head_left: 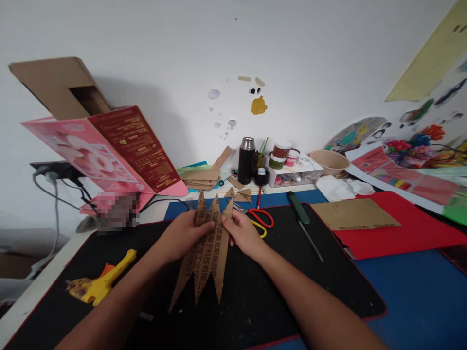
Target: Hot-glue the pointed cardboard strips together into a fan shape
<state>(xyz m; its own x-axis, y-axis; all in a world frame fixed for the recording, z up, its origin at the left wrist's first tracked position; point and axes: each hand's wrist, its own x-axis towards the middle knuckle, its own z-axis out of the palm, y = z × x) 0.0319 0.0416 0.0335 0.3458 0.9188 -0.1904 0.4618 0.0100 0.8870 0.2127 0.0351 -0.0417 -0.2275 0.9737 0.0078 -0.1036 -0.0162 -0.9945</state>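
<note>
Three long, pointed cardboard pieces (199, 277) with dark printed characters stand side by side between my hands, above the black mat. Their tips point up and down, and their edges meet or overlap; whether they are joined I cannot tell. My left hand (184, 233) is closed on the left pieces, thumb across the front. On the right-hand piece, my right hand (244, 233) pinches with its thumb in front and fingers behind. Just beyond my right hand lie scissors (262, 218) with red and yellow handles. Small cardboard scraps (242, 195) are behind the tips.
A yellow glue gun (100, 287) lies left on the black mat (266, 301). A green-handled knife (304, 223) lies right, near a cardboard sheet (357, 214) on red paper (404, 238). A black thermos (246, 163), paint jars (280, 150) and a pink box (116, 150) stand behind.
</note>
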